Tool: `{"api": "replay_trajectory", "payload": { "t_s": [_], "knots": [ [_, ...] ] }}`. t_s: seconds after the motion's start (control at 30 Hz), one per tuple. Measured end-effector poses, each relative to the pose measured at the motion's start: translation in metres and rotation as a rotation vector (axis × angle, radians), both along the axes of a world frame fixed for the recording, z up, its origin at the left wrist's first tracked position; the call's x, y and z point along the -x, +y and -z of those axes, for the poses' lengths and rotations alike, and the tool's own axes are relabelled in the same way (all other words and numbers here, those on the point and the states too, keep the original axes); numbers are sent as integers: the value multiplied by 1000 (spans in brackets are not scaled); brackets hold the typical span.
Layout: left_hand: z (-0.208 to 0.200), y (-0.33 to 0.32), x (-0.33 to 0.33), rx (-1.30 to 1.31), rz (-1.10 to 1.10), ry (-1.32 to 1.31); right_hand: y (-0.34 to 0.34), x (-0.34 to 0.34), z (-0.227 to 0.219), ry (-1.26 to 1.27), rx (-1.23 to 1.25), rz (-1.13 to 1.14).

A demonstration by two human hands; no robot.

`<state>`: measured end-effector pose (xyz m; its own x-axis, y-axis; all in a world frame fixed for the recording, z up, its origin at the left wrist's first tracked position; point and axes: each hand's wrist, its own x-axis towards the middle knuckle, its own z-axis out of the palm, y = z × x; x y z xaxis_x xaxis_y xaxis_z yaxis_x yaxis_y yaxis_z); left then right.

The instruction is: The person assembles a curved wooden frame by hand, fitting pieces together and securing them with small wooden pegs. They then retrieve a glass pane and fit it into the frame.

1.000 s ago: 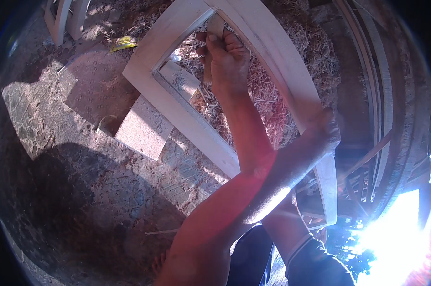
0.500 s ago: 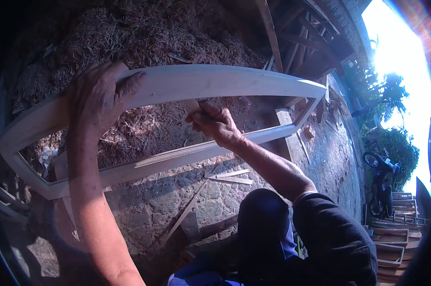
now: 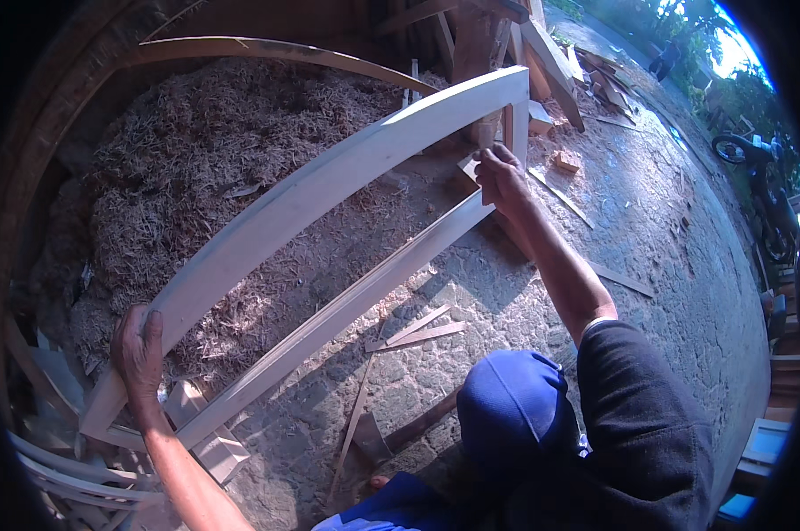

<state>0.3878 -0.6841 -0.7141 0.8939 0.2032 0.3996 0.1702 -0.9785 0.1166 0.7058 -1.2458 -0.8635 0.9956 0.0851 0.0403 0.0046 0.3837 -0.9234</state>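
A pale wooden frame (image 3: 320, 190) with one long curved rail and a straight rail runs diagonally from lower left to upper right. My left hand (image 3: 138, 350) is closed around the curved rail near its lower left end, with the thumb on top. At the far right end, my right hand (image 3: 506, 184) has its fingers closed on a small flat tan piece (image 3: 486, 134), whose kind I cannot make out. That hand is inside the corner, close to the short end rail (image 3: 520, 124). Wooden blocks (image 3: 221, 455) lie under the frame's near left end.
A heap of wood shavings (image 3: 187, 150) lies beyond the frame. Thin offcuts (image 3: 417, 332) and a hatchet (image 3: 373, 438) are on the rough ground nearer me. Scrap boards (image 3: 599, 80) are piled at the far right, and a motorcycle (image 3: 763, 177) stands at the right edge.
My right hand has moved right to the frame's far end; my left hand sits lower near the other end. The view has turned, so the frame now appears steeper.
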Motion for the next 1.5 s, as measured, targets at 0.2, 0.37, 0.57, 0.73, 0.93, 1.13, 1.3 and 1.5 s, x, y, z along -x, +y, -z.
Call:
{"api": "replay_trajectory", "payload": {
  "t_s": [0.2,0.37,0.57,0.73,0.93,1.13,1.3,1.5],
  "knots": [
    [-11,-30,-17,62,-32,35,-30,18,2,62,31,74],
    [-16,-64,-27,101,-68,133,14,-26,-7,130,-315,170],
    [-8,-74,-31,51,-57,-3,10,-43,-11,261,-523,192],
    [-15,-72,-26,82,-44,125,19,-39,-7,182,-526,230],
    [-17,-74,-37,69,-53,93,29,-45,-3,178,-546,250],
    [-16,-72,-38,103,-35,114,27,-48,-3,210,-558,285],
    [-15,-68,-38,111,-60,165,26,-50,0,191,-554,246],
    [-13,-64,-40,95,-61,153,25,-50,0,190,-637,182]
  ]
}}
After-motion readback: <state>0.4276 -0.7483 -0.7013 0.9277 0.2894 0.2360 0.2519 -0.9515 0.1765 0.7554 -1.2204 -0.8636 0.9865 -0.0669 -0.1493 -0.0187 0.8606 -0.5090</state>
